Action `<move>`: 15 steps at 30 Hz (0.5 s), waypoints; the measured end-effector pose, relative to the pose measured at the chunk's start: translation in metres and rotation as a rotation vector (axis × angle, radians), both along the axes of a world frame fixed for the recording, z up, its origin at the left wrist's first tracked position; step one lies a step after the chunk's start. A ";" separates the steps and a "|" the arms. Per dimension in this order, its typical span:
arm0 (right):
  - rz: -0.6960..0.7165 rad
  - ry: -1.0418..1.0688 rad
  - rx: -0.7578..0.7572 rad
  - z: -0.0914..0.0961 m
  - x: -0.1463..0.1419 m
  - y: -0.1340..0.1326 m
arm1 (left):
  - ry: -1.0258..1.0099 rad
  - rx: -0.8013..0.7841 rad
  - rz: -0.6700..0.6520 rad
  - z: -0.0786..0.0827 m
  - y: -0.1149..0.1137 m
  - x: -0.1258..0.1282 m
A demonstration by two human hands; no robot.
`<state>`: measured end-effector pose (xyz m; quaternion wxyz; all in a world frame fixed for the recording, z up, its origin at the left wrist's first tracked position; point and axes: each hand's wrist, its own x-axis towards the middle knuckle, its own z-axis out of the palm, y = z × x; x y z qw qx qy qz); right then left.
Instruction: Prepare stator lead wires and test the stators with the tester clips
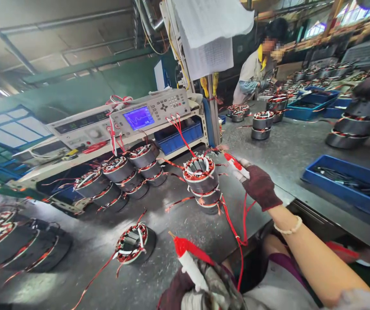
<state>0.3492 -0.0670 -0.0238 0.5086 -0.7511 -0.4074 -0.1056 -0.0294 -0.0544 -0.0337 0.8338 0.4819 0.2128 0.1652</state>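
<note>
My right hand (261,188), in a dark maroon glove with pale fingertips, is closed round a red-and-white test probe (234,163). That probe's tip is by the wire ends right of a stack of motor stators (201,183); whether they touch, I cannot tell. At the bottom, my left hand (201,290), also gloved, grips a second test probe (188,254), pointing up and left, its bare tip clear of everything. Red leads (235,228) loop down between the hands. A single stator (134,243) with trailing wires lies on the metal bench (168,206) left of my left hand.
A tester (151,113) with a lit blue screen stands on a shelf behind the stators. More stator stacks stand below it (117,176) and at the left edge (13,245). A blue bin (349,176) of dark parts sits right. A co-worker (256,71) works farther back.
</note>
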 end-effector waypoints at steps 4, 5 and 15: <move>-0.106 -0.078 -0.089 -0.046 0.004 -0.029 | -0.097 -0.050 0.042 0.004 -0.004 0.013; -0.102 -0.093 -0.107 -0.054 0.003 -0.031 | -0.109 -0.070 0.055 0.006 -0.005 0.017; -0.022 -0.198 -0.143 -0.047 -0.020 -0.022 | 0.027 0.002 0.245 0.016 0.004 0.024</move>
